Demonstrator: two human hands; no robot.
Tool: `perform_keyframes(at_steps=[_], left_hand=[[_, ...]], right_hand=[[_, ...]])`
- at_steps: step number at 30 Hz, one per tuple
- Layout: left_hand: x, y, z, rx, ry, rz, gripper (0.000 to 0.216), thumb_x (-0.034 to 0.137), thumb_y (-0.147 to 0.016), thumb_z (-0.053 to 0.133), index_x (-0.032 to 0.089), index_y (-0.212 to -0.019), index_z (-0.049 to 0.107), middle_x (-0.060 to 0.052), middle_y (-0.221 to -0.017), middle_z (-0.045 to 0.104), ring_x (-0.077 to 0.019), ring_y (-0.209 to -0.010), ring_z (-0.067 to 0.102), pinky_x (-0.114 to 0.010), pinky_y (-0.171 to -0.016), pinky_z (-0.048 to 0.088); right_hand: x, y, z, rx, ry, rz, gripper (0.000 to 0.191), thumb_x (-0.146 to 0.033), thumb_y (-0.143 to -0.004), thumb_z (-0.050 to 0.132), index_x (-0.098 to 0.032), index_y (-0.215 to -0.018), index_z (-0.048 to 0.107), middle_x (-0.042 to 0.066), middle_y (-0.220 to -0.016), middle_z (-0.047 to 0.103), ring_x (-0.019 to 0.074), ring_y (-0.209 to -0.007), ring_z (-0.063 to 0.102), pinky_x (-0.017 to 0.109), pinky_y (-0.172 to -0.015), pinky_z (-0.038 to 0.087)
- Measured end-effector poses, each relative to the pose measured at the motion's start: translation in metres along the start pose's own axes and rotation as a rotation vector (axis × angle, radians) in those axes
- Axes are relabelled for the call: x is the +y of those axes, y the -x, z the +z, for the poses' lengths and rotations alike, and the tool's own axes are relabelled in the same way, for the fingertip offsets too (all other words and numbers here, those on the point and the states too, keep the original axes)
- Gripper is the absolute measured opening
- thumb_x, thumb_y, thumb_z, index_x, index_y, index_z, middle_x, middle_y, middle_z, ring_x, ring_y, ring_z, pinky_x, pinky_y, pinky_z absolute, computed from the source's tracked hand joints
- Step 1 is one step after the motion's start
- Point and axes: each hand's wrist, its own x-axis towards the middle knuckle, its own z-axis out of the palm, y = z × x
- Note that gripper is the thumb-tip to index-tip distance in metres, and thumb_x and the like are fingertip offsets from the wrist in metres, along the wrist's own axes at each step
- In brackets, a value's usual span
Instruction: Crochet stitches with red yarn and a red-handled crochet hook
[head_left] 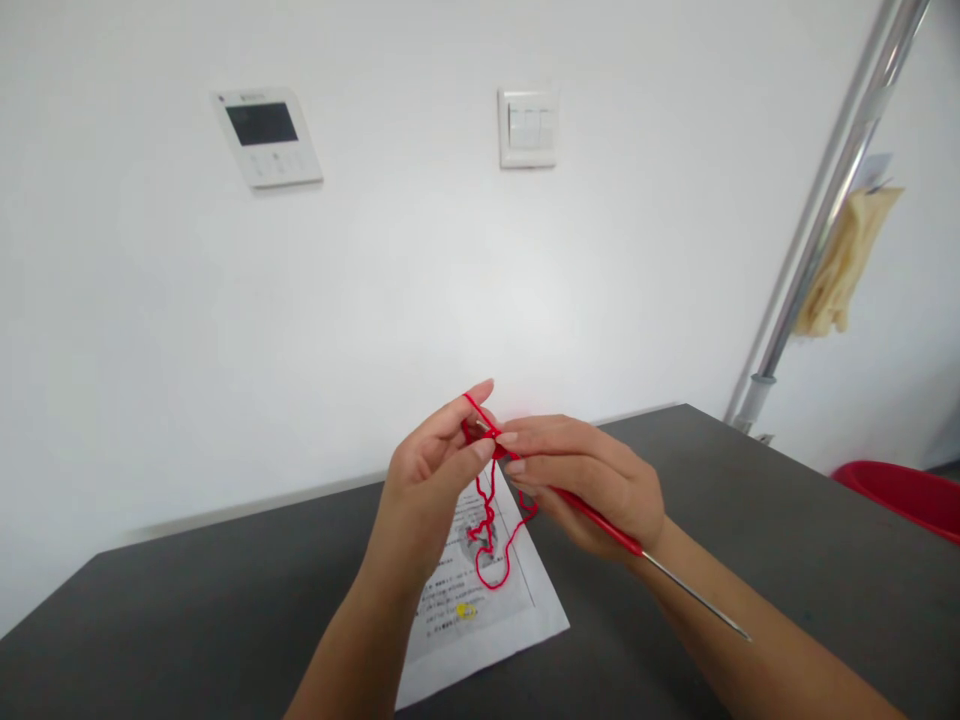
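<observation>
My right hand [592, 475] grips a crochet hook [600, 520] with a red handle and bare metal ends; one end sticks out past the wrist. Its other tip meets a small piece of red crochet work [496, 440], pinched between the thumb and fingers of my left hand [439, 460]. Red yarn [478, 408] runs taut over my raised left index finger. Below the hands, a loose yarn strand [495, 585] hangs in curls in front of a printed sheet of paper [517, 630]. Fingertips partly hide the stitches.
The paper, with a yellow mark, lies on a dark grey table [225, 610] against a white wall. A wall panel [270, 140] and a light switch [529, 128] are mounted above. At right are a metal pole [825, 220], a hanging yellow cloth [847, 260] and a red chair [900, 495].
</observation>
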Motion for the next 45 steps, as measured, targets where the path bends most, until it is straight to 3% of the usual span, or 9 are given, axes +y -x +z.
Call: perform_keyframes(at_steps=[5, 10, 20, 28, 37, 42, 45], left_hand=[[0.001, 0.000, 0.002, 0.068, -0.062, 0.062, 0.038, 0.018, -0.076, 0.082, 0.024, -0.113, 0.079, 0.001, -0.081, 0.071, -0.0084, -0.075, 0.065, -0.019, -0.071, 0.052], [0.001, 0.000, 0.005, 0.089, -0.096, 0.091, 0.037, 0.016, -0.078, 0.080, 0.025, -0.114, 0.079, 0.003, -0.077, 0.070, -0.0068, -0.071, 0.064, -0.016, -0.068, 0.052], [-0.006, 0.004, 0.023, 0.182, 0.080, 0.033, 0.028, 0.015, -0.075, 0.080, 0.019, -0.103, 0.080, 0.005, -0.066, 0.065, -0.0043, -0.060, 0.059, -0.013, -0.061, 0.050], [-0.004, 0.006, 0.014, 0.193, -0.443, 0.218, 0.043, 0.018, -0.085, 0.070, 0.018, -0.128, 0.068, 0.004, -0.078, 0.067, -0.0127, -0.073, 0.065, -0.027, -0.075, 0.054], [0.003, -0.008, -0.011, 0.078, -0.884, 0.476, 0.025, 0.013, -0.090, 0.058, 0.017, -0.112, 0.070, 0.001, -0.081, 0.064, -0.0147, -0.073, 0.059, -0.030, -0.077, 0.051], [0.004, -0.011, -0.017, 0.044, -1.102, 0.622, 0.026, 0.010, -0.091, 0.054, 0.017, -0.112, 0.067, -0.003, -0.086, 0.069, -0.0176, -0.078, 0.063, -0.032, -0.079, 0.053], [0.003, -0.013, -0.019, 0.023, -1.156, 0.664, 0.029, 0.010, -0.092, 0.052, 0.018, -0.116, 0.066, -0.004, -0.087, 0.070, -0.0196, -0.080, 0.063, -0.035, -0.081, 0.053]], right_hand=[[-0.003, 0.000, 0.001, 0.021, 0.041, 0.032, 0.011, -0.013, -0.097, 0.063, -0.018, -0.105, 0.069, 0.013, -0.104, 0.078, 0.0201, -0.105, 0.076, 0.032, -0.091, 0.067], [-0.001, 0.001, 0.001, 0.008, 0.058, -0.002, 0.016, -0.012, -0.096, 0.063, -0.019, -0.111, 0.068, 0.013, -0.105, 0.078, 0.0221, -0.107, 0.075, 0.036, -0.089, 0.067], [0.010, 0.012, 0.010, 0.080, 0.015, -0.008, 0.029, -0.011, -0.094, 0.066, -0.024, -0.120, 0.068, 0.008, -0.110, 0.074, 0.0204, -0.109, 0.072, 0.033, -0.090, 0.065], [0.002, 0.014, 0.021, 0.125, 0.060, 0.110, 0.019, -0.013, -0.096, 0.062, -0.023, -0.112, 0.065, 0.010, -0.106, 0.070, 0.0210, -0.099, 0.071, 0.035, -0.082, 0.065], [-0.011, -0.003, 0.008, 0.024, -0.010, 0.242, 0.018, -0.012, -0.094, 0.065, -0.024, -0.106, 0.070, 0.009, -0.102, 0.078, 0.0236, -0.095, 0.074, 0.040, -0.084, 0.063], [-0.014, -0.005, 0.006, 0.008, -0.029, 0.413, 0.013, -0.012, -0.096, 0.064, -0.022, -0.101, 0.070, 0.007, -0.098, 0.080, 0.0190, -0.092, 0.076, 0.032, -0.085, 0.063], [-0.011, -0.006, 0.002, -0.069, 0.030, 0.316, 0.013, -0.012, -0.096, 0.063, -0.021, -0.103, 0.070, 0.009, -0.100, 0.079, 0.0198, -0.093, 0.076, 0.032, -0.085, 0.064]])
